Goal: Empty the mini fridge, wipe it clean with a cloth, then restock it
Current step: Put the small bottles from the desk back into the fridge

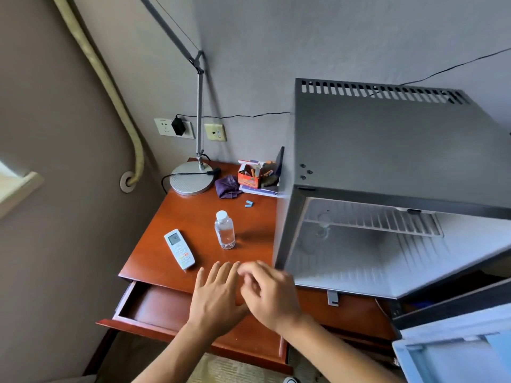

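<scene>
Above the front edge of the wooden tabletop (154, 261), I am holding my left hand (218, 294) flat with fingers spread, gripping nothing. My right hand (269, 293) is overlapping it, fingers loosely curled and blurred, empty. The mini fridge (387, 150) is sitting to my right, door (453, 352) open. A water bottle (224, 230) is standing beside a remote (179, 252).

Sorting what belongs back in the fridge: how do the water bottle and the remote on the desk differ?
The water bottle stands upright; the remote lies flat. The bottle is clear with a white cap; the remote is opaque white with a screen and buttons. The bottle sits nearer the fridge. Both rest on the wooden desk, untouched by either hand.
</scene>
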Action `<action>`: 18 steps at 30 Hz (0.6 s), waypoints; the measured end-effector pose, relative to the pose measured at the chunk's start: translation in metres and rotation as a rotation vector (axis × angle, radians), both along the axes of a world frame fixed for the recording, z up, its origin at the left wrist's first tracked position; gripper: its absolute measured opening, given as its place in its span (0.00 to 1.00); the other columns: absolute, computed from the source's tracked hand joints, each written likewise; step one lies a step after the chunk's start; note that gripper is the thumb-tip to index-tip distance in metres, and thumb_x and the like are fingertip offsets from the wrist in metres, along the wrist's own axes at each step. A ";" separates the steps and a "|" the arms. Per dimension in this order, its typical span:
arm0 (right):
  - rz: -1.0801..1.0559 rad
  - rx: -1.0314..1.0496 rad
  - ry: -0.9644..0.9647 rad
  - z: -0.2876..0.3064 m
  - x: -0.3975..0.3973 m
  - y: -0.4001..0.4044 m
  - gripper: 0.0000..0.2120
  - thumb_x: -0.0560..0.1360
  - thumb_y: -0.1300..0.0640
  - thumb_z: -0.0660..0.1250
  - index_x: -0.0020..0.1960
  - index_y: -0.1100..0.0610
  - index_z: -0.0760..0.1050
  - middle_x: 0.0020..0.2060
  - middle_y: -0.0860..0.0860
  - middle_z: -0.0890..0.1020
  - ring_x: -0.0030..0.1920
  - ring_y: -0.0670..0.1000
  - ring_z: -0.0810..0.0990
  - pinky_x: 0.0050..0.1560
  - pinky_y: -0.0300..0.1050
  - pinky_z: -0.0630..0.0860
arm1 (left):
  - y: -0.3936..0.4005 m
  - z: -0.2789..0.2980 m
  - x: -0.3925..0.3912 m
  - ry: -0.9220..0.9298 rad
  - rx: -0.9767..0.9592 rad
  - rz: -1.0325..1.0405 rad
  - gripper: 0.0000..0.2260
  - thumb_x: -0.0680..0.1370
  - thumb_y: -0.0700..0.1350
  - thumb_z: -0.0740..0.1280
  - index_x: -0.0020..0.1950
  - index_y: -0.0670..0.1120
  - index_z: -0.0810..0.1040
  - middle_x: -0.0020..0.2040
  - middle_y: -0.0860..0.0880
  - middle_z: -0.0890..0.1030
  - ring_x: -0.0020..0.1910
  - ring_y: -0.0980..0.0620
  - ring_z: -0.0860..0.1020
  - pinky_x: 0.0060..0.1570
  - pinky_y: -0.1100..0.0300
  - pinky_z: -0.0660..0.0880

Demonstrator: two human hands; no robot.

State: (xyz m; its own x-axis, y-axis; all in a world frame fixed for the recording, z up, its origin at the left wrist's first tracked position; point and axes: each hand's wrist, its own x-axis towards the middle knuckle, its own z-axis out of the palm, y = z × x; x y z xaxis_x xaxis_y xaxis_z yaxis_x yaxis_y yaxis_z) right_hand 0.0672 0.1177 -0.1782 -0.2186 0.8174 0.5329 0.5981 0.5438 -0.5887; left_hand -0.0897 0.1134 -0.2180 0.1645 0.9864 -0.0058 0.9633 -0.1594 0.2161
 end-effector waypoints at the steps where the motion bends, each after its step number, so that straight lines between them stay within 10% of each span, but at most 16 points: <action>1: -0.019 -0.010 -0.022 0.008 -0.026 0.022 0.12 0.72 0.63 0.66 0.53 0.52 0.80 0.43 0.45 0.83 0.38 0.48 0.80 0.36 0.43 0.75 | -0.001 0.002 -0.013 0.003 0.009 0.002 0.35 0.73 0.72 0.60 0.73 0.51 0.73 0.69 0.53 0.77 0.71 0.45 0.73 0.69 0.39 0.67; 8: -0.156 -0.657 -0.589 -0.028 -0.128 0.189 0.31 0.76 0.51 0.69 0.76 0.47 0.62 0.73 0.54 0.66 0.69 0.63 0.70 0.64 0.55 0.73 | -0.024 0.011 -0.101 0.049 0.008 0.124 0.38 0.70 0.71 0.62 0.73 0.49 0.74 0.69 0.48 0.78 0.72 0.43 0.73 0.69 0.36 0.69; 18: -0.159 -0.554 -0.435 -0.048 -0.098 0.098 0.07 0.75 0.54 0.70 0.52 0.51 0.77 0.47 0.48 0.70 0.46 0.58 0.79 0.42 0.47 0.73 | -0.029 -0.001 -0.125 0.068 -0.033 0.012 0.39 0.70 0.72 0.63 0.72 0.48 0.76 0.70 0.46 0.78 0.76 0.38 0.68 0.73 0.33 0.57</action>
